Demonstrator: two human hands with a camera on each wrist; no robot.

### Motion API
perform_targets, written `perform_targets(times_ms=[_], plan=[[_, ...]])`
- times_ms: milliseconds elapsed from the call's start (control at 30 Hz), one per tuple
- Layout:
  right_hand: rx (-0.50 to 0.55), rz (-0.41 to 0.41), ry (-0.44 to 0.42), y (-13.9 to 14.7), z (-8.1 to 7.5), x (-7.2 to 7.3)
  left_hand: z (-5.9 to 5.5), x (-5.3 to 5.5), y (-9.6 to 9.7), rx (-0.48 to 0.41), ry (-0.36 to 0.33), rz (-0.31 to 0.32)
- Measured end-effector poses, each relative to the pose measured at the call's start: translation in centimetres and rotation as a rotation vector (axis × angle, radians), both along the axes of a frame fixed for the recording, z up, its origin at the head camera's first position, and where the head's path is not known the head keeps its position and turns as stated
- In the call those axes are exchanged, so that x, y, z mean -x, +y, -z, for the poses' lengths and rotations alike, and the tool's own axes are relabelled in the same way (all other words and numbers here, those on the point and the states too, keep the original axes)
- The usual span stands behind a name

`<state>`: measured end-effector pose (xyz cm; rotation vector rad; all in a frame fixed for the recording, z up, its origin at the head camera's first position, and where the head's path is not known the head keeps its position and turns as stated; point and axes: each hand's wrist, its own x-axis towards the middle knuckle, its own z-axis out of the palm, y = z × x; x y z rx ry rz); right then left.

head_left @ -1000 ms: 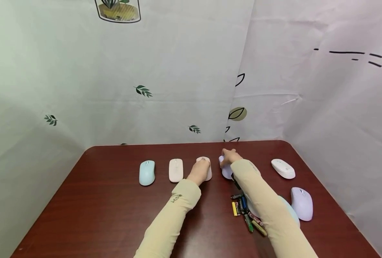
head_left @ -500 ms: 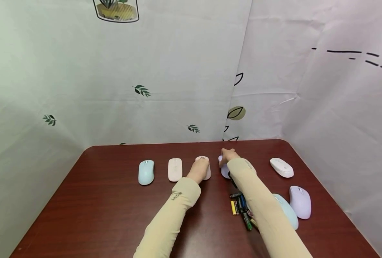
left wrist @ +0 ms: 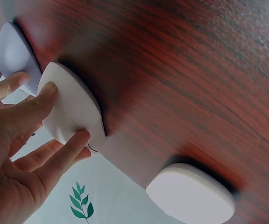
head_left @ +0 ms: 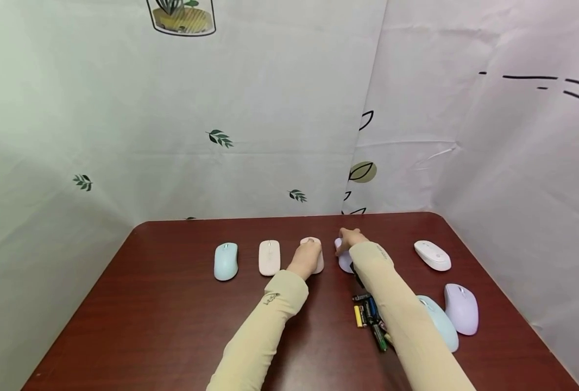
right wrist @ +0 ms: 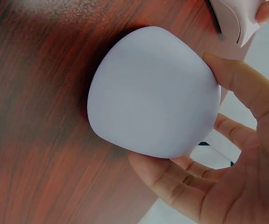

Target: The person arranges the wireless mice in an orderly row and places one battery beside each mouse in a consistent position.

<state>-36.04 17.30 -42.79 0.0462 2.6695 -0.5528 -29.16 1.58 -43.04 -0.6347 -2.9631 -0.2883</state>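
In the head view my left hand (head_left: 305, 258) is on a pale pink computer mouse (head_left: 320, 265) at the back of the table. The left wrist view shows thumb and fingers gripping this mouse (left wrist: 71, 105) by its sides. Just to its right, my right hand (head_left: 352, 239) holds a lavender mouse (head_left: 344, 263). In the right wrist view the thumb and fingers press opposite sides of the lavender mouse (right wrist: 153, 98). Both mice lie at the table surface, side by side with a small gap. The hands partly cover them in the head view.
Left of the hands lie a cream mouse (head_left: 269, 258) and a light blue mouse (head_left: 226, 262). At right are a white mouse (head_left: 433, 255), another lavender mouse (head_left: 461, 309) and a light blue one (head_left: 438, 320). Several batteries (head_left: 358, 316) are partly under the right forearm.
Both hands keep their grips on the two mice. The right forearm has shifted slightly left, uncovering more of the right light blue mouse and hiding some batteries. The head view sways a little.
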Motion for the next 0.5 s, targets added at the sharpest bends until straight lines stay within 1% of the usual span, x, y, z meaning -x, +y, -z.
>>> perform_targets(times_ms=[33, 67, 133, 333, 500], plan=[[-0.001, 0.005, 0.0, -0.2, -0.4, -0.4, 0.0, 0.0, 0.0, 0.0, 0.005, -0.001], [-0.015, 0.029, -0.02, -0.9, -1.8, -1.4, 0.1, 0.0, 0.0, 0.001, 0.009, 0.0], [-0.014, 0.034, -0.016, -1.0, -2.2, -2.0, 0.1, 0.0, 0.0, -0.002, 0.014, 0.001], [0.029, 0.046, -0.009, -1.0, -2.3, -2.5, 0.0, -0.1, -0.2, -0.012, 0.016, 0.002], [0.028, 0.051, -0.015, -1.2, -2.4, -2.8, 0.1, -0.1, -0.3, -0.007, 0.02, 0.014]])
